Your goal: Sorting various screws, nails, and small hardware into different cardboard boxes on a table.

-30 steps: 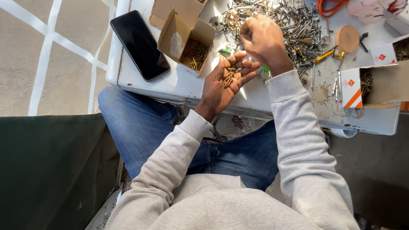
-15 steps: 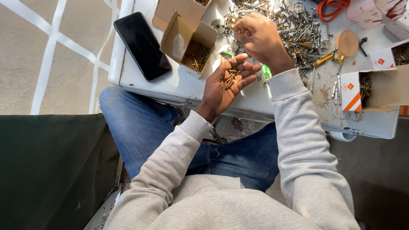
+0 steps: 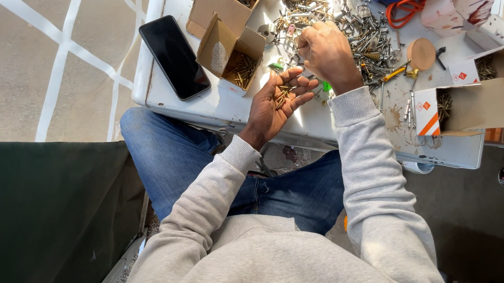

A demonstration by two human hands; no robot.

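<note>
Left to right: phone point(image 3: 174, 56) lies flat near the table's point(image 3: 217, 106) left edge, just beside the open box point(image 3: 230, 52) holding brass screws.

Your left hand point(image 3: 274, 101) is palm up, fingers loosely spread, cupping a small bunch of brass screws point(image 3: 282, 95). Not clenched, just cradling them. It hovers right at the near table edge, partly past it and over your lap.

Your right hand point(image 3: 326, 54) is curled knuckles-up over the screw pile point(image 3: 343, 21), fingertips hidden. Can't tell whether it pinches a screw or is empty.

Further right: a wooden disc point(image 3: 421, 53), then a side-lying carton point(image 3: 467, 106) near the right edge.

Risks, as I judge them:
- An open palm at the table lip means any tilt rolls screws off into your lap or onto the floor. Cause: flat palm, no closed fingers.
- The pile is dense and tangled; dragging one piece out could pull neighbours along and scatter them toward the near edge.
- The phone sits close to the box; a left-hand swing to the box could nudge it toward the edge.

Room: there's a bare strip of table between box and pile, under your left hand. The right half is crowded, with little free surface. The near edge is tight against your knees.
</note>
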